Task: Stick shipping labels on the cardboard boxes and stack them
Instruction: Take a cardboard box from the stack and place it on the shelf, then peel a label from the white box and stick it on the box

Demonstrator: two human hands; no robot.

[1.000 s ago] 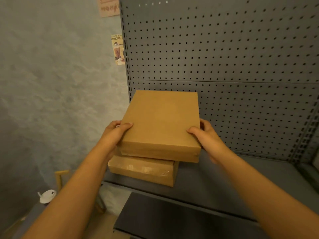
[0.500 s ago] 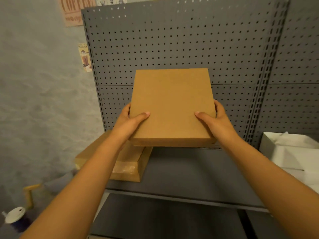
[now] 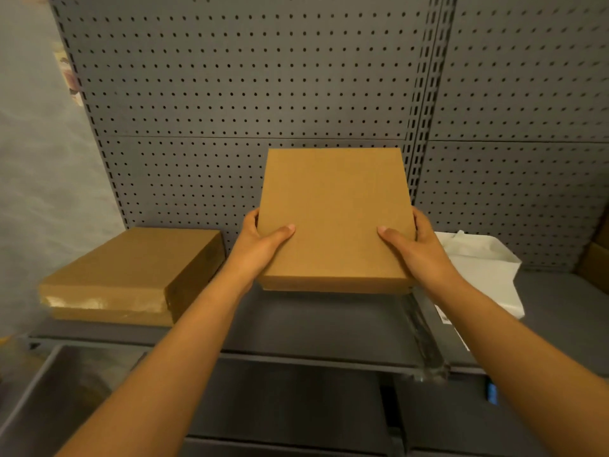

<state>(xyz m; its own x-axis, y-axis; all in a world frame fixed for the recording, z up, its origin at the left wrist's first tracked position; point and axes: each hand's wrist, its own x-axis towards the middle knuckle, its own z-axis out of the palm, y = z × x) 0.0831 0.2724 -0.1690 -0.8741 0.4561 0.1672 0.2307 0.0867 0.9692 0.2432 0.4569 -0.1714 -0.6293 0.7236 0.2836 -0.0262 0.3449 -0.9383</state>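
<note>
A flat brown cardboard box [image 3: 334, 219] hangs in the air above the grey shelf [image 3: 296, 324], held from both sides. My left hand [image 3: 260, 245] grips its left edge with the thumb on top. My right hand [image 3: 415, 245] grips the right edge the same way. No label shows on its top face. A second brown box [image 3: 131, 268], with clear tape along its front side, lies on the shelf to the left, apart from the held box.
A grey pegboard back panel [image 3: 247, 94] rises behind the shelf. White bag-like material [image 3: 484, 268] lies on the shelf at the right, with a clear plastic strip [image 3: 425, 344] in front of it. A brown carton corner [image 3: 596, 262] shows at far right. A lower shelf sits below.
I have carried the held box to the right, away from the box it sat on, and the view has swung right; the lower box now lies at the left.
</note>
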